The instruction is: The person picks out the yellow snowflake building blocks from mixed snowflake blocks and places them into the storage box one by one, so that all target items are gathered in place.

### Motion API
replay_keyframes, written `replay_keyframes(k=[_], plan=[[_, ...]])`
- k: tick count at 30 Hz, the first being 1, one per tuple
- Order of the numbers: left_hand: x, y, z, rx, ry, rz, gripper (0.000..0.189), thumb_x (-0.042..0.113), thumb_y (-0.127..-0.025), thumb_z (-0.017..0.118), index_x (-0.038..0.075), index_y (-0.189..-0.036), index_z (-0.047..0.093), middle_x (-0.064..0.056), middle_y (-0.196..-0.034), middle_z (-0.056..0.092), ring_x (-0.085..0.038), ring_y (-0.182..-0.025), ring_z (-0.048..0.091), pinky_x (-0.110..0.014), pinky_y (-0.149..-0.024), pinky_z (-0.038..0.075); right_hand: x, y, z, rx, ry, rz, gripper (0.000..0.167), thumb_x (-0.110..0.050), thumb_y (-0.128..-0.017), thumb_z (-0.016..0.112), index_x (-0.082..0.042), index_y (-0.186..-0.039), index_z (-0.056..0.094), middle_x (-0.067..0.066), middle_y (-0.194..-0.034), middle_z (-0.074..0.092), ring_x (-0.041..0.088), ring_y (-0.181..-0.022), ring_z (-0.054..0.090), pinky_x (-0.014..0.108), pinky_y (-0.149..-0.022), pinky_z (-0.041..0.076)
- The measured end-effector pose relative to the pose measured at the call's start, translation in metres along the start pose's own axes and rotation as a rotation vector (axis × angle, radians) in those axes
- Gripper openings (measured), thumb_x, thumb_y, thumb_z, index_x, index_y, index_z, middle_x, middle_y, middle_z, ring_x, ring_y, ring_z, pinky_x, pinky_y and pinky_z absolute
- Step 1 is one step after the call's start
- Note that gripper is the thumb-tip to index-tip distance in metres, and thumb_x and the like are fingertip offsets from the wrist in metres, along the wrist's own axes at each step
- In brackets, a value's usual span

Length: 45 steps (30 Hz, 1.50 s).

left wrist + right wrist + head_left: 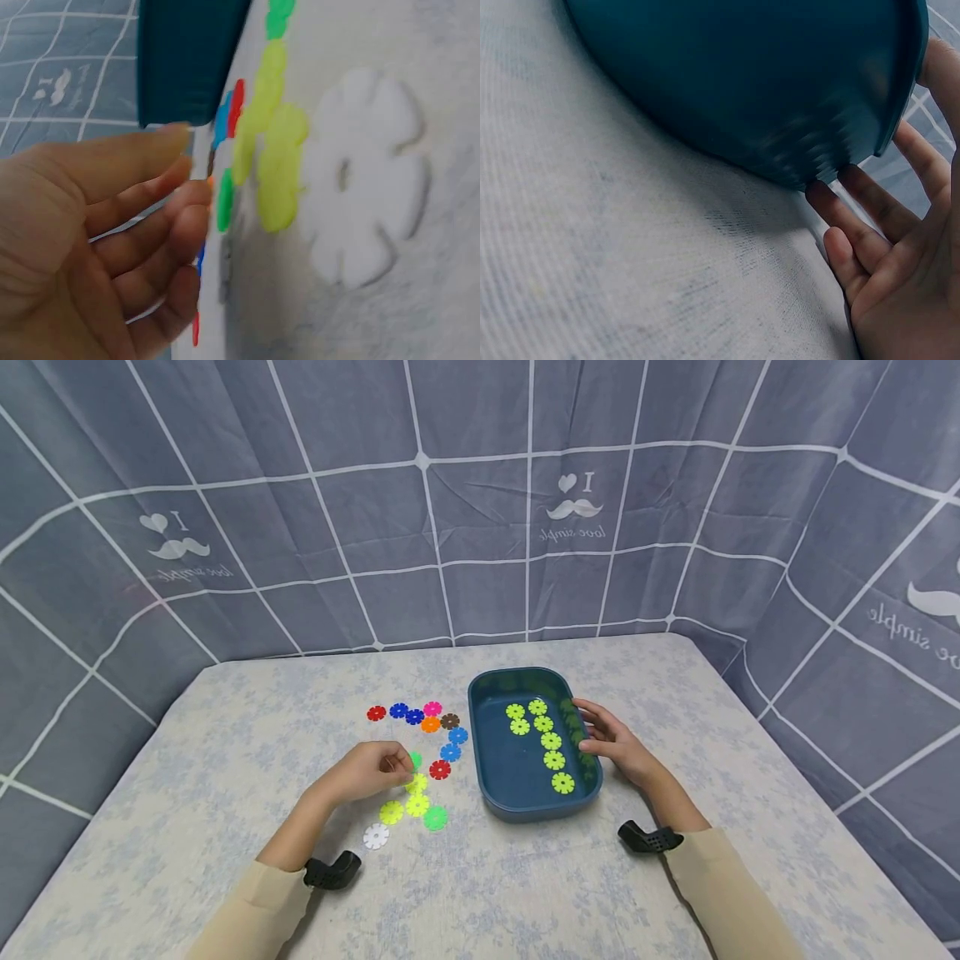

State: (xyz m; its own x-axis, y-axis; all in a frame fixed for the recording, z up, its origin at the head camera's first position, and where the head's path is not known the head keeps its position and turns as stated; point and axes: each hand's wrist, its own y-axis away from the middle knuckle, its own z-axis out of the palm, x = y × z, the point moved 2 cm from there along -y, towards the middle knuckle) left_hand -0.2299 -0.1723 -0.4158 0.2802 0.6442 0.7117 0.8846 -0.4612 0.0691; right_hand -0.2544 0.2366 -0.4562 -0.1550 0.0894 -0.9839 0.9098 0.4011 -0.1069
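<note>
A dark blue plastic bin stands on the table with several yellow-green notched discs lying inside it. My right hand holds the bin's right side. Its thumb lies at the rim, and other fingertips touch the outer wall. To the left of the bin, my left hand hovers over loose discs, its fingers bent toward the thumb. Between them the left wrist view shows a gap with nothing in it. Nearest are a yellow disc and a partly covered green disc.
Behind the left hand lie red, blue, pink, orange and brown discs. A white disc and a green disc lie in front. A grey checked curtain hangs behind the table.
</note>
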Motion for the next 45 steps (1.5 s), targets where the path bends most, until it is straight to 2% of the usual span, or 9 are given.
replay_keyframes(k=[6, 12, 20, 27, 38, 45], plan=[[-0.003, 0.011, -0.005, -0.126, 0.081, -0.024, 0.014, 0.008, -0.085, 0.075, 0.003, -0.093, 0.066, -0.001, -0.076, 0.061, -0.017, -0.071, 0.056, -0.031, -0.068, 0.048, 0.000, -0.001, -0.001, 0.002, 0.004, 0.002, 0.071, -0.004, -0.091, 0.058, -0.007, -0.154, 0.024, 0.027, -0.152, 0.026, 0.045, -0.128, 0.041, 0.028, -0.090, 0.047], [-0.006, 0.018, -0.008, -0.187, 0.126, -0.054, 0.024, 0.007, -0.080, 0.080, 0.000, -0.097, 0.065, -0.004, -0.078, 0.060, -0.017, -0.072, 0.055, -0.031, -0.067, 0.046, 0.000, 0.000, 0.000, -0.004, 0.004, -0.006, 0.071, -0.003, -0.091, 0.058, -0.007, -0.154, 0.024, 0.028, -0.151, 0.027, 0.043, -0.127, 0.042, 0.029, -0.091, 0.047], [-0.010, 0.018, -0.005, -0.205, 0.123, -0.046, 0.028, 0.008, -0.076, 0.083, 0.001, -0.095, 0.064, -0.003, -0.078, 0.057, -0.019, -0.073, 0.052, -0.032, -0.068, 0.044, 0.000, 0.003, -0.001, 0.005, 0.016, 0.007, 0.070, -0.004, -0.092, 0.058, -0.007, -0.154, 0.024, 0.028, -0.152, 0.026, 0.043, -0.128, 0.041, 0.030, -0.090, 0.047], [-0.012, 0.018, -0.003, -0.198, 0.074, -0.058, 0.028, 0.006, -0.072, 0.085, 0.004, -0.091, 0.064, -0.004, -0.078, 0.055, -0.018, -0.074, 0.050, -0.031, -0.066, 0.044, -0.001, 0.003, 0.000, 0.004, 0.019, 0.006, 0.070, -0.005, -0.092, 0.058, -0.006, -0.153, 0.024, 0.028, -0.152, 0.026, 0.041, -0.128, 0.042, 0.031, -0.090, 0.046], [-0.013, 0.020, 0.000, -0.183, 0.052, -0.052, 0.024, 0.006, -0.073, 0.085, 0.006, -0.085, 0.065, -0.002, -0.075, 0.053, -0.018, -0.071, 0.049, -0.031, -0.063, 0.043, -0.002, 0.002, 0.001, 0.007, 0.016, 0.006, 0.069, -0.003, -0.092, 0.057, -0.007, -0.153, 0.025, 0.028, -0.152, 0.025, 0.046, -0.128, 0.040, 0.029, -0.091, 0.046], [-0.010, 0.020, -0.001, -0.180, 0.047, -0.036, 0.024, 0.005, -0.073, 0.085, 0.005, -0.084, 0.064, -0.001, -0.074, 0.051, -0.018, -0.071, 0.048, -0.030, -0.062, 0.042, -0.002, 0.002, 0.000, -0.009, 0.014, -0.017, 0.070, -0.002, -0.093, 0.057, -0.006, -0.154, 0.023, 0.029, -0.152, 0.025, 0.036, -0.126, 0.046, 0.029, -0.090, 0.047]])
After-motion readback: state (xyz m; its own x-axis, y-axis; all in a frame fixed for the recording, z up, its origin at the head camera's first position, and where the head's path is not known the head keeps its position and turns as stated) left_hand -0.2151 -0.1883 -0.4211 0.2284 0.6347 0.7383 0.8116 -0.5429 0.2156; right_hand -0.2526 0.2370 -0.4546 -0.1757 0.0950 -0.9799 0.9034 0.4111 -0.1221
